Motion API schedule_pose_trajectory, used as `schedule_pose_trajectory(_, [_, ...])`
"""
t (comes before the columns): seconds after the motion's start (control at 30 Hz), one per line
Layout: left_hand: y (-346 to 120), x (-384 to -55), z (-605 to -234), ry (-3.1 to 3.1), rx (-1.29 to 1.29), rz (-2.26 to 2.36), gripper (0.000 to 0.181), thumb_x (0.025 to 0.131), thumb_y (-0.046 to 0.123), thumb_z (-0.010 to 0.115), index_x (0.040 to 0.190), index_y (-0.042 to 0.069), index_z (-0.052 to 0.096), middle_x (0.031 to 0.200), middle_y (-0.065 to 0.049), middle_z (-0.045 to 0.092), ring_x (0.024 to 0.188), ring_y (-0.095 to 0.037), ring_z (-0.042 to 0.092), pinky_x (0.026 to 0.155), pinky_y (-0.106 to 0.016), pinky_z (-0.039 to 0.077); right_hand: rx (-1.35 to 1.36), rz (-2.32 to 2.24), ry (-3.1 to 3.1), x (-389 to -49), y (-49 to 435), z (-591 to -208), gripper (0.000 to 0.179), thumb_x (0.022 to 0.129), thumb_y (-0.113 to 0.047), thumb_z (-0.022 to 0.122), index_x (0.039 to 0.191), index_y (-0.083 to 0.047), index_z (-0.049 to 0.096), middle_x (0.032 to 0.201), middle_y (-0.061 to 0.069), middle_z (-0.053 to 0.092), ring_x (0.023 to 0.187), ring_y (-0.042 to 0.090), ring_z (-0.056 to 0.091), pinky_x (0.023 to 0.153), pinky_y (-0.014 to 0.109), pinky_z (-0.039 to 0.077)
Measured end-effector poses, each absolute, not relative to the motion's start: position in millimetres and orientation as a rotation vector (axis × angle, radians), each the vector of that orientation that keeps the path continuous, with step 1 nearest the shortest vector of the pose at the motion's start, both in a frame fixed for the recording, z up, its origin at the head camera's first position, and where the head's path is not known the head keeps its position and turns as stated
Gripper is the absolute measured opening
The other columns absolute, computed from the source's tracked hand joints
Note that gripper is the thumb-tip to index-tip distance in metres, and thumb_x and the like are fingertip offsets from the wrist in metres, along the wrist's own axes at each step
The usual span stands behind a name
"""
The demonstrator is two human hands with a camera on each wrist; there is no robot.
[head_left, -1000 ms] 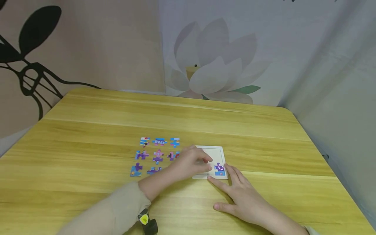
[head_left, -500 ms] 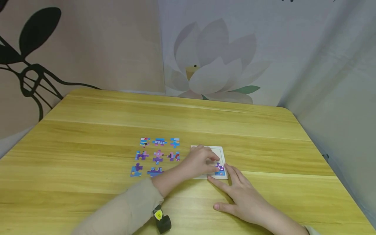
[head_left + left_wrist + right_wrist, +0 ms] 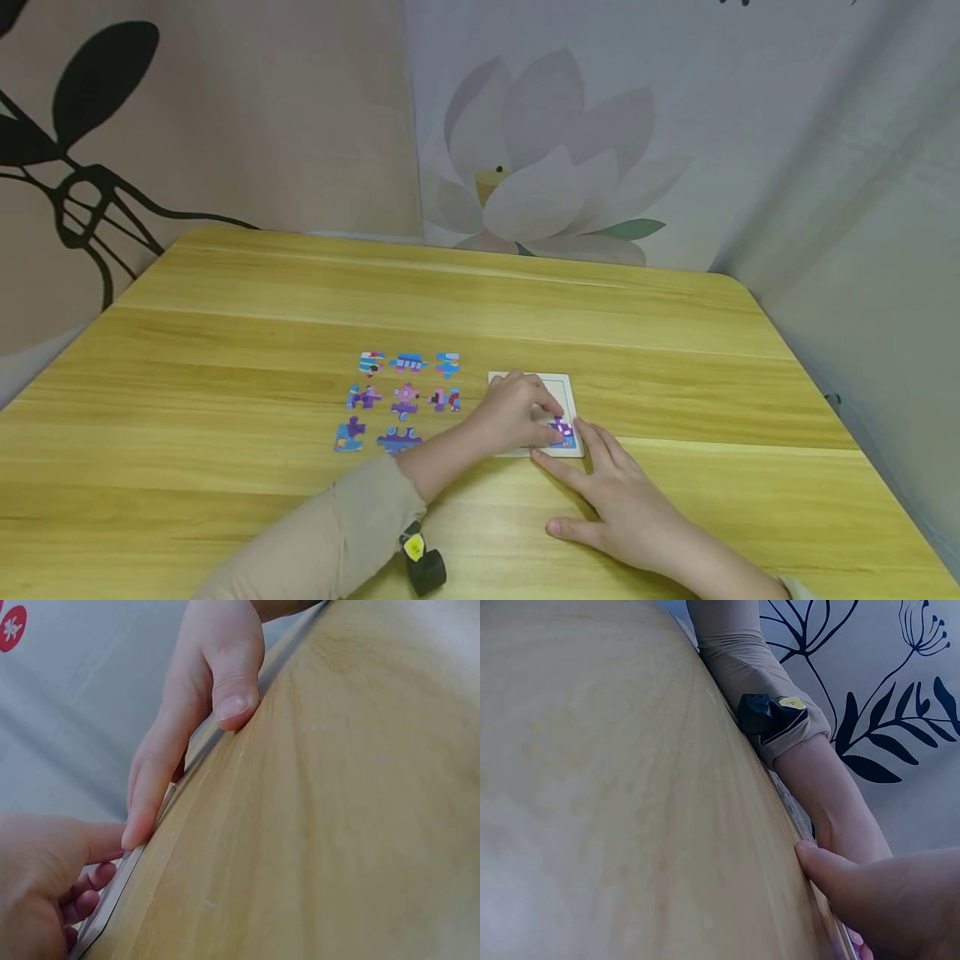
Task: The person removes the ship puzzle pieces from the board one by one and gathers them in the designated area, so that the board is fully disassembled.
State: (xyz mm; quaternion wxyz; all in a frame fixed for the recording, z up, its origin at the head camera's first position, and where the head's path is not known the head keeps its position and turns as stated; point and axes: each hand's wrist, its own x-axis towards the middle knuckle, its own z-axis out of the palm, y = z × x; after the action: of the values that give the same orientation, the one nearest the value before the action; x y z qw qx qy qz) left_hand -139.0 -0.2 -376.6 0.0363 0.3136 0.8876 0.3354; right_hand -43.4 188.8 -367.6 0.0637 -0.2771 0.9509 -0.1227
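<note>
A small white puzzle tray (image 3: 557,380) lies flat on the table, with one purple-and-blue jigsaw piece (image 3: 567,432) in its lower right corner. Reaching over the tray, my left hand (image 3: 513,414) has its curled forefinger and thumb at this piece, pinching it at its left side; the hand covers most of the tray. My right hand (image 3: 618,504) rests with spread, straight fingers at the tray's lower right corner, fingertips touching its edge. In the left wrist view, the tray's edge (image 3: 112,900) shows beside the left hand (image 3: 37,877).
Left of the tray, several loose jigsaw pieces (image 3: 405,402) lie in rows on the wooden table (image 3: 300,292). The left forearm passes close to the bottom row. A black wrist camera (image 3: 425,571) hangs under the left sleeve. A printed curtain (image 3: 570,142) stands behind the table.
My left hand has moved right across the tray, and its thumb and forefinger have come onto the corner piece. The right hand has stayed in place.
</note>
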Motion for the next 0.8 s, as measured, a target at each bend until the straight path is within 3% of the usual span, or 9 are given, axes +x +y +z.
schedule_pose_trajectory(0.4, [3.1,-138.1,-374.3,2.682,0.894,1.054,0.021,0.077,0.027,0.082,0.094,0.016,0.075,0.096,0.009,0.064,0.093,-0.01,0.047,0.083,-0.031,0.031,-0.843,-0.375,2.876,-43.8,188.9,-367.8,0.07,0.084,-0.072,0.045,0.146,-0.043,0.033,0.155,0.022,0.013,0.138,0.044,0.016,0.1,0.065,0.026])
schedule_pose_trajectory(0.73, [3.4,-138.4,-374.3,2.589,0.868,1.208,0.016,0.078,0.015,0.081,0.09,0.015,0.071,0.071,0.018,0.06,0.077,-0.003,0.052,0.093,-0.041,0.028,-0.85,-0.395,2.874,-43.5,189.4,-367.4,0.069,0.085,-0.071,0.046,0.147,-0.043,0.034,0.155,0.022,0.013,0.138,0.044,0.016,0.1,0.065,0.027])
schedule_pose_trajectory(0.8, [3.4,-138.3,-374.1,2.56,0.854,1.253,0.015,0.078,0.013,0.08,0.09,0.014,0.07,0.068,0.017,0.059,0.071,-0.002,0.054,0.091,-0.037,0.034,-0.848,-0.397,2.871,-43.6,189.8,-367.7,0.069,0.085,-0.071,0.046,0.147,-0.043,0.034,0.155,0.022,0.013,0.138,0.044,0.015,0.099,0.066,0.027])
